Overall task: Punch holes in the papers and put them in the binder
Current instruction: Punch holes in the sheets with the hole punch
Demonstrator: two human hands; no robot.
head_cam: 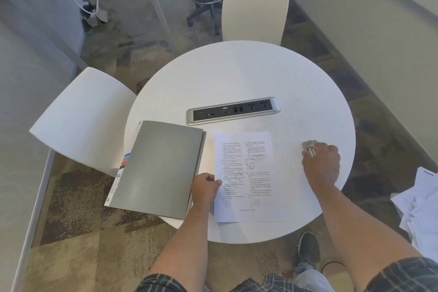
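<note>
White paper is pinched at its edge by the left hand; the right hand grips the punch.

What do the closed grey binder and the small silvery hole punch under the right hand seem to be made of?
The closed grey binder looks like matte plastic or coated card: its flat cover shows only a soft sheen. The small silvery hole punch looks like metal, pale and shiny, though the right hand hides much of it.
</note>
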